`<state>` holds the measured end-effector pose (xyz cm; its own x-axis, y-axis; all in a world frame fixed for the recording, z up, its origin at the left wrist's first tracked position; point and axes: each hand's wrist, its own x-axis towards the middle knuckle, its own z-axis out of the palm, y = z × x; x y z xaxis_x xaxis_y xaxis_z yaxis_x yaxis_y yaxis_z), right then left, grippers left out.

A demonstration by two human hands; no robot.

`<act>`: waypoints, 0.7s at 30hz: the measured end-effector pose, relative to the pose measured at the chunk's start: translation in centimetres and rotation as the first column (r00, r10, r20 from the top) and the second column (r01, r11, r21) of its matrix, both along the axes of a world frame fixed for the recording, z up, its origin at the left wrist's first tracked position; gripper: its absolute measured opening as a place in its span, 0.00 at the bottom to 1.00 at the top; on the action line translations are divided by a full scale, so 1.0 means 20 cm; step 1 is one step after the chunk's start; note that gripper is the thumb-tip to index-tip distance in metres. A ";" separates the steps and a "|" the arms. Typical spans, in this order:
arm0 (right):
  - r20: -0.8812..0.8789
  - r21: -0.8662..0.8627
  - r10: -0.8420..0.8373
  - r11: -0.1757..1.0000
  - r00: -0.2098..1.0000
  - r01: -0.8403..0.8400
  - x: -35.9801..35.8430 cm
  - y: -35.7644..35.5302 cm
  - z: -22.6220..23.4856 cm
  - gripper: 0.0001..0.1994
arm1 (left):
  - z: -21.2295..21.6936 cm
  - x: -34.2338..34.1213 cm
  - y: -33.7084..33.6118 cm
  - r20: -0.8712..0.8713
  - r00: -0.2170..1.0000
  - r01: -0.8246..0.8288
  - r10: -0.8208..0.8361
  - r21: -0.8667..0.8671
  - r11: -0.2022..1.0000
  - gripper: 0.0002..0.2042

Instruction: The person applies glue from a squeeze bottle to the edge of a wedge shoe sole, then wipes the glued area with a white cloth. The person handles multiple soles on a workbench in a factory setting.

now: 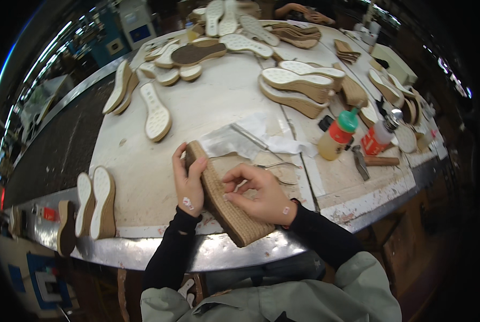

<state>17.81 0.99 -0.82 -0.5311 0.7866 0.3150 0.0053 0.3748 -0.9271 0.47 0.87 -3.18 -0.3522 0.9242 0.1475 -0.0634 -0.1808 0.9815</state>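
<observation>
Outer garment [272, 300]: grey-green, matte cloth, loose and creased; a seam crosses the front. Its wide sleeves end around the elbows. Below them, close-fitting black sleeves: left sleeve [170, 252] and right sleeve [326, 236], both reaching the wrist. Left sleeve has a small pale spot near the cuff. Right wrist: thin reddish band [294, 202] at the cuff edge. Both hands bare. Left hand [189, 180]: whitish patch [188, 203] with reddish marks, on the back near the wrist. Right hand [259, 196]: smaller pale patch [286, 210], reddish mark, similar position.

Left hand [188, 181] grips; right hand [257, 194] curls loosely.
</observation>
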 end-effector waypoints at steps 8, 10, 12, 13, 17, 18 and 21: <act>0.031 0.396 -0.069 0.917 0.997 0.051 -0.04 -0.01 -0.04 0.08 | -0.09 -0.04 0.03 0.030 0.999 0.009 -0.010 0.030 1.000 0.24; 0.030 0.442 -0.091 0.894 0.995 0.068 -0.03 -0.03 -0.04 0.09 | -0.09 -0.02 0.04 0.023 0.999 0.032 -0.033 0.023 0.999 0.24; 0.030 0.459 -0.109 0.885 0.994 0.083 -0.03 -0.04 -0.04 0.09 | -0.08 -0.04 0.04 0.002 0.999 0.043 -0.043 0.026 0.999 0.25; 0.030 0.467 -0.117 0.880 0.993 0.089 -0.03 -0.04 -0.03 0.09 | -0.09 -0.04 0.04 -0.013 0.999 0.051 -0.051 0.030 0.998 0.25; -0.067 0.462 -0.188 0.865 0.980 0.197 0.00 -0.06 0.00 0.09 | -0.14 -0.08 0.07 -0.058 0.998 0.033 -0.031 0.029 0.999 0.25; -0.112 0.394 -0.193 0.892 0.975 0.222 0.01 -0.08 0.01 0.09 | -0.15 -0.09 0.08 -0.072 0.997 0.032 -0.029 0.037 0.999 0.25; -0.095 0.307 -0.239 0.916 0.966 0.257 0.05 -0.08 0.00 0.08 | -0.17 -0.11 0.08 -0.078 0.997 0.033 -0.029 0.051 0.998 0.25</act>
<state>18.77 -0.64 -0.90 -0.3071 0.7464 0.5904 0.0884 0.6400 -0.7633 -1.69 2.52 -6.48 -0.3092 0.9249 0.2213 0.0060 -0.2307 0.9730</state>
